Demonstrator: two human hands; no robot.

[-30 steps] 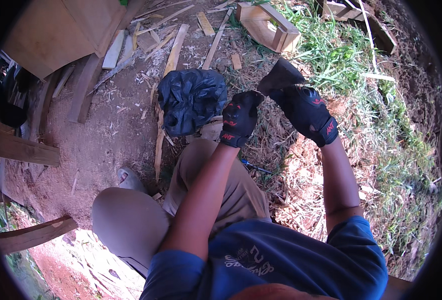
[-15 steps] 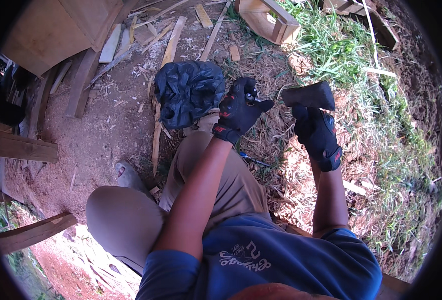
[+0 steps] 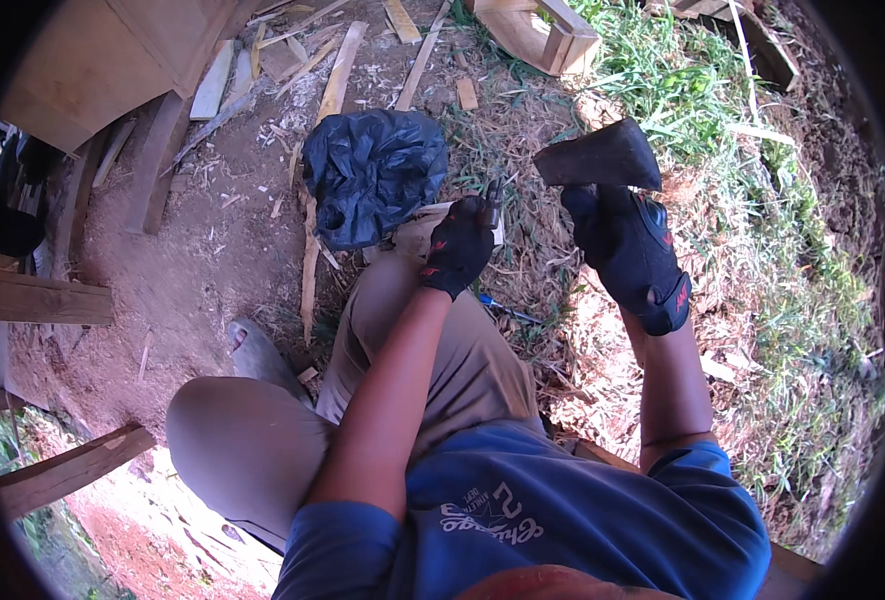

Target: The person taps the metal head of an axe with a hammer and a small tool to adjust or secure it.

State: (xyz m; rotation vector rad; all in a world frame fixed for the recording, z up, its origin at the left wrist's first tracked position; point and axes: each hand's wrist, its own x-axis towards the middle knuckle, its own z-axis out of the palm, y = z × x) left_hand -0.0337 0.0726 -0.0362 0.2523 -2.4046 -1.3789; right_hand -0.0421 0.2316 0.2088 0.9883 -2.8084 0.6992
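Observation:
Both my hands wear black work gloves with red marks. My right hand (image 3: 622, 240) is closed below a dark, wedge-shaped axe head (image 3: 602, 158), held up over the dry grass; any handle is hidden. To its left, my left hand (image 3: 460, 245) is closed around a small grey metal piece (image 3: 492, 203), whose kind I cannot make out. A crumpled black plastic bag (image 3: 372, 175) lies on the ground just left of that hand. Beyond my knee, a pale wooden block (image 3: 417, 237) shows partly behind the left glove.
Wooden offcuts (image 3: 342, 70) and shavings litter the ground ahead. Wooden furniture (image 3: 82, 60) stands at the far left, with timber legs (image 3: 42, 295) below it. A wooden frame (image 3: 562, 45) lies at the top by green grass. A thin blue item (image 3: 507, 310) rests beyond my knee.
My left hand has gone from thumb held out to closed around the metal piece, and has come slightly nearer. My right hand has raised the axe head a little and tilted it.

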